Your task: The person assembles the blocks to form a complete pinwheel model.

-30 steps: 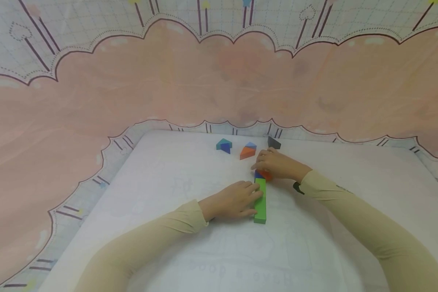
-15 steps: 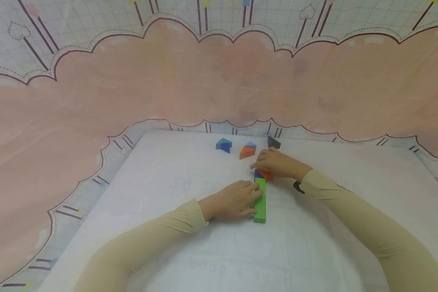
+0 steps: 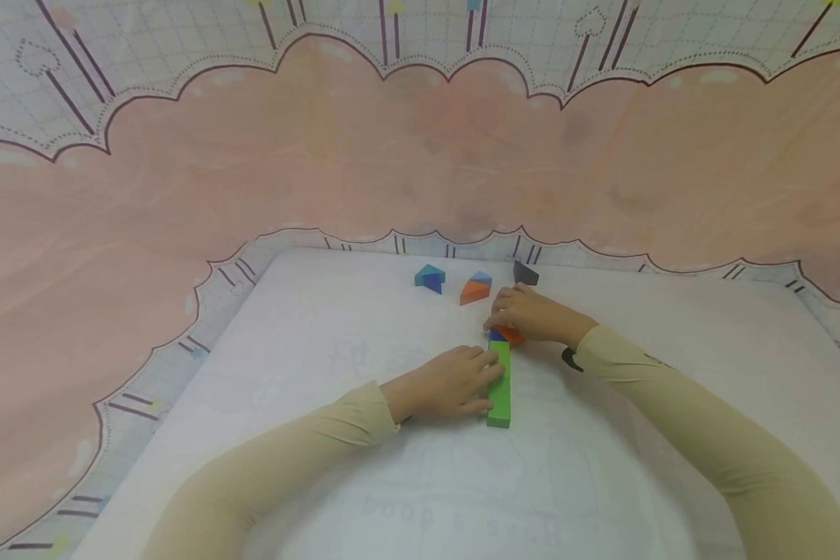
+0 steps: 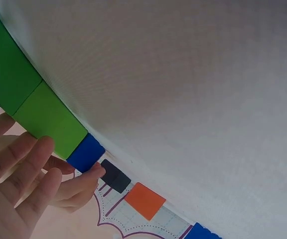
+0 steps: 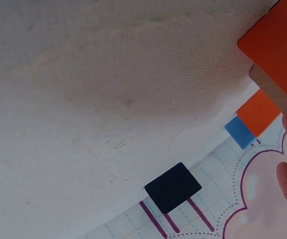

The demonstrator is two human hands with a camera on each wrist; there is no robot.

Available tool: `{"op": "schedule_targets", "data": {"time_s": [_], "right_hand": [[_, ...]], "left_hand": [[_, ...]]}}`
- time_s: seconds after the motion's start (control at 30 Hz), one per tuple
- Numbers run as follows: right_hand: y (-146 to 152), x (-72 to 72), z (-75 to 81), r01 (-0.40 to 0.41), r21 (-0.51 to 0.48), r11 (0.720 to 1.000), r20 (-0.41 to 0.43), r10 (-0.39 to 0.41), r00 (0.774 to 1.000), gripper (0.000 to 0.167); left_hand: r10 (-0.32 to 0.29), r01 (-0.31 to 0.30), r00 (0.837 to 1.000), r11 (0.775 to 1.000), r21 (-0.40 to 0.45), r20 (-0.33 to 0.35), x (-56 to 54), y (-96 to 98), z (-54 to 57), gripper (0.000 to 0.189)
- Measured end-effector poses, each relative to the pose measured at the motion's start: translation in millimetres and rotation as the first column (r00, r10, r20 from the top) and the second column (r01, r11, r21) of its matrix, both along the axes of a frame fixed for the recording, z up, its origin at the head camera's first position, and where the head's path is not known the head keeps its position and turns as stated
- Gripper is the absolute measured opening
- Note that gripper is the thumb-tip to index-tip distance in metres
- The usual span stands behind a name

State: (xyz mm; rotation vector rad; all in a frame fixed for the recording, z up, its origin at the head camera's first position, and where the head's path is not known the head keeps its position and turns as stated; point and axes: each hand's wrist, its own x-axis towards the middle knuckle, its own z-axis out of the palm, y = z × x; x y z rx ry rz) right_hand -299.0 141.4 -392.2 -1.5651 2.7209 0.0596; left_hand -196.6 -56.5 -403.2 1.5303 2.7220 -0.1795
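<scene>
Near the middle of the white table, green blocks (image 3: 499, 389) form a row in the head view. The left wrist view shows a darker green block (image 4: 9, 64) joined end to end with a light green block (image 4: 51, 119). A blue block (image 3: 496, 335) touches their far end, beside an orange block (image 3: 509, 336). My left hand (image 3: 451, 381) rests its spread, nearly straight fingers against the left side and top of the green row. My right hand (image 3: 532, 315) reaches over the far end, fingertips touching the blue and orange pieces. Its fingers partly hide them.
Behind the row lie a teal block (image 3: 430, 272) with a dark blue block (image 3: 432, 284), an orange block (image 3: 474, 293) with a light blue block (image 3: 481, 278), and a black block (image 3: 525, 273). A patterned pink curtain (image 3: 420, 171) hangs beyond the table's far edge.
The right index finger has shifted slightly inward towards the blue block's far end. My left hand, the green row and the blocks behind stay in place.
</scene>
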Motion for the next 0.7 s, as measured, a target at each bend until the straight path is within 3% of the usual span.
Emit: {"op": "schedule_targets", "data": {"time_s": [0.27, 0.7], "right_hand": [[3, -0.3, 0.1, 0.006, 0.012, 1.000, -0.039, -0.005, 0.999, 0.040], [12, -6.1, -2.2, 0.010, -0.020, 1.000, -0.060, -0.011, 0.998, 0.031]], "left_hand": [[-0.001, 0.001, 1.000, 1.000, 0.006, 0.007, -0.7, -0.2, -1.3, 0.053], [-0.008, 0.008, 1.000, 1.000, 0.018, -0.015, -1.4, 0.1, -2.3, 0.051]]}}
